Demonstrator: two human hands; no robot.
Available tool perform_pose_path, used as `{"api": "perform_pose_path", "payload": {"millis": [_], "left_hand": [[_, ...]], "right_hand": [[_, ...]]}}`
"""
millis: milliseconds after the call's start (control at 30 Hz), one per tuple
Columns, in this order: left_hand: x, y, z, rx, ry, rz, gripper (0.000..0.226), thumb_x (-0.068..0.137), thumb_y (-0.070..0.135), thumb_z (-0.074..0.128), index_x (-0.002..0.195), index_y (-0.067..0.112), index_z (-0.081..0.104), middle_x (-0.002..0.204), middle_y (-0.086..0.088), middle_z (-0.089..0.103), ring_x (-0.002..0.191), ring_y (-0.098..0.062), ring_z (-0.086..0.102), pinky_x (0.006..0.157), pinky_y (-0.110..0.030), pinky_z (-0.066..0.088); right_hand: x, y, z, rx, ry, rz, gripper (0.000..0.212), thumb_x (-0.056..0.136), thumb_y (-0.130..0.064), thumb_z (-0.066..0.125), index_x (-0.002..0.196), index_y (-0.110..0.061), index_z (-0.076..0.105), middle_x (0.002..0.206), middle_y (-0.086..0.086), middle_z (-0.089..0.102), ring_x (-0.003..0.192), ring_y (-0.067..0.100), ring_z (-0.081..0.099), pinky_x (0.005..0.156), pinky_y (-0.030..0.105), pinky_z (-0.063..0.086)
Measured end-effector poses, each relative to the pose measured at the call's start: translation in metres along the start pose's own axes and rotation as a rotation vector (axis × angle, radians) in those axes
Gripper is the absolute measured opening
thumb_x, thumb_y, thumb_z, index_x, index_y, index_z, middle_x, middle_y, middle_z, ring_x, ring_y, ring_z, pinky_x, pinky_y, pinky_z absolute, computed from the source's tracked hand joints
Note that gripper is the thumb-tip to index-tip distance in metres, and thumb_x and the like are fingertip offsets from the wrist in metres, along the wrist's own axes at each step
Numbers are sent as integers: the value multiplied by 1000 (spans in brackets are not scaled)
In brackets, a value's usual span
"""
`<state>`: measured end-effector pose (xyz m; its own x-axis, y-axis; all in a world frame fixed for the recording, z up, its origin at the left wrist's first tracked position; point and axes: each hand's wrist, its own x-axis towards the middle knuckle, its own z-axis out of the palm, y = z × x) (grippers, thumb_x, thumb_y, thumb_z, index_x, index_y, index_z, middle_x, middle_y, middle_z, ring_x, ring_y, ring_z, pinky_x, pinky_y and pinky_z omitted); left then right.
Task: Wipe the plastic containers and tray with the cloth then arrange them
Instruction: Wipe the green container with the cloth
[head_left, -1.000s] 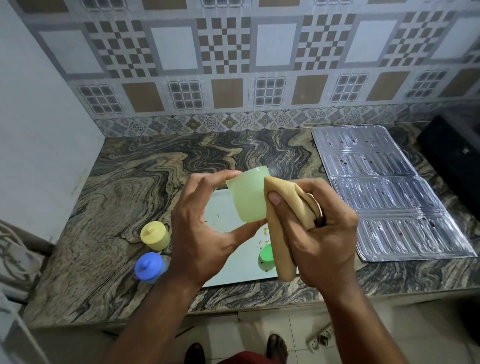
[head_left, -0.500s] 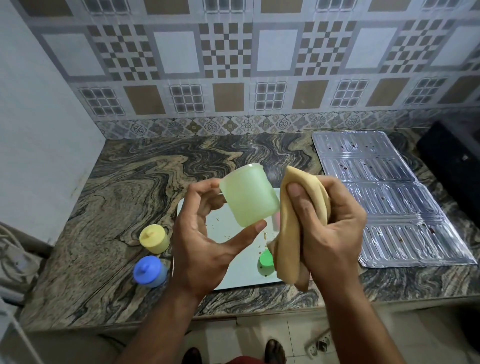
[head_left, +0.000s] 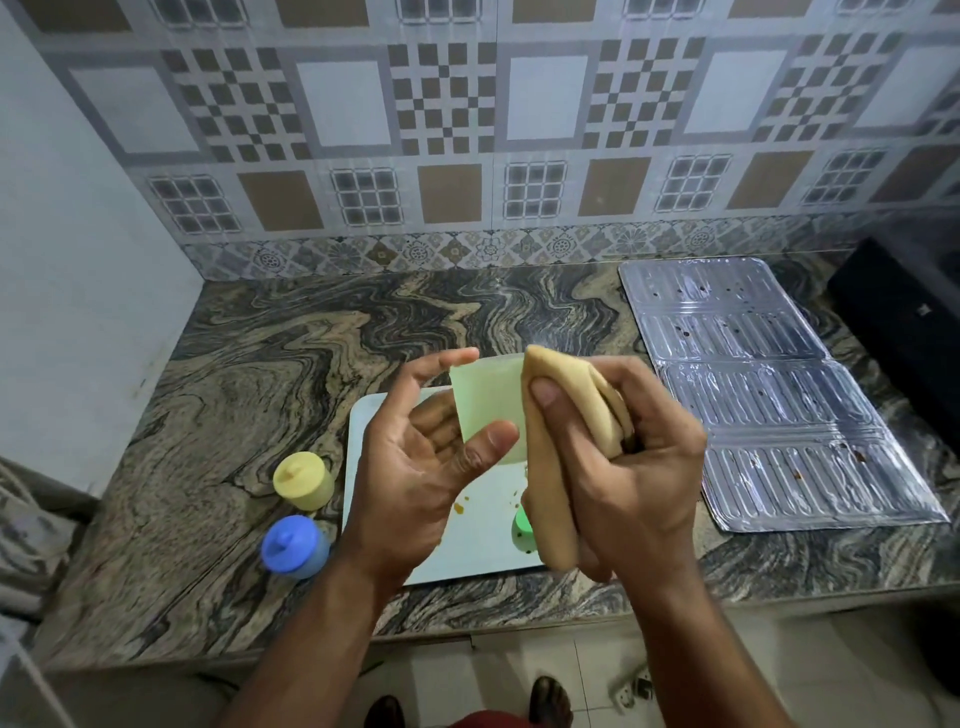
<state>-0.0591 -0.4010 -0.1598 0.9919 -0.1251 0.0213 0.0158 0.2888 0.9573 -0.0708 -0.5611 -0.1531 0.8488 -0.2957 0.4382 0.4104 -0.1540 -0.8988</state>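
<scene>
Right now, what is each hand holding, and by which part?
The left hand holds the pale green container by its side wall, thumb against fingers. The right hand grips the bunched tan cloth at its upper part.

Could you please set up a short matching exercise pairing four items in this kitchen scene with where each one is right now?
Things:
1. pale green container
2. cloth
3. yellow container
4. green lid

Places:
A. on the white tray
B. gripped in the right hand
C. on the counter, left of the tray
D. held in the left hand

Pairs: 1-D, 2-B, 3-C, 4-A
</scene>
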Motion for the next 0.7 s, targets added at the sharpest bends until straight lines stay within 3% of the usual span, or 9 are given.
{"api": "perform_pose_path", "payload": {"millis": [100,200,300,433,533,700], "left_hand": [[-1,2,-1,-139,-57,-71,82,71,44,94,139,19,56,124,-21,73,114,-32,70,95,-40,58],[-2,2,2,-315,-119,-126,92,76,43,90,148,4,47,137,-24,65,124,-35,63,105,-44,56],[1,2,6,-474,-138,-185,90,74,38,91,148,5,51,141,-21,64,125,-30,67,98,-37,59],[3,-3,2,-673,-131,-289,96,70,29,90,151,-1,48,143,-32,59,125,-38,68,97,-38,60],[3,-9,-2,-657,-128,-303,91,71,29,88,148,-1,52,142,-26,63,119,-31,70,97,-39,60],[6,-13,-4,-495,-137,-283,60,80,25,70,136,3,64,129,-19,70,110,-24,69,94,-38,59]], "right_hand": [[11,0,0,102,4,59,8,91,-18,80,93,-14,73,74,-6,72,65,3,62,60,20,51],[16,9,0,82,-24,113,7,92,-13,80,97,-12,75,81,-2,76,72,6,67,66,23,54],[13,10,-1,125,4,145,8,93,-13,79,94,-9,72,77,-7,72,69,2,64,64,18,51],[7,4,-5,140,51,109,10,94,-17,78,90,-14,69,73,-5,69,65,6,62,59,20,51],[0,1,-1,58,24,60,13,92,-20,78,90,-12,69,72,4,66,63,8,59,56,24,49],[-5,7,4,-85,-17,-1,14,92,-27,81,91,-17,71,74,-6,67,62,14,63,55,33,51]]}}
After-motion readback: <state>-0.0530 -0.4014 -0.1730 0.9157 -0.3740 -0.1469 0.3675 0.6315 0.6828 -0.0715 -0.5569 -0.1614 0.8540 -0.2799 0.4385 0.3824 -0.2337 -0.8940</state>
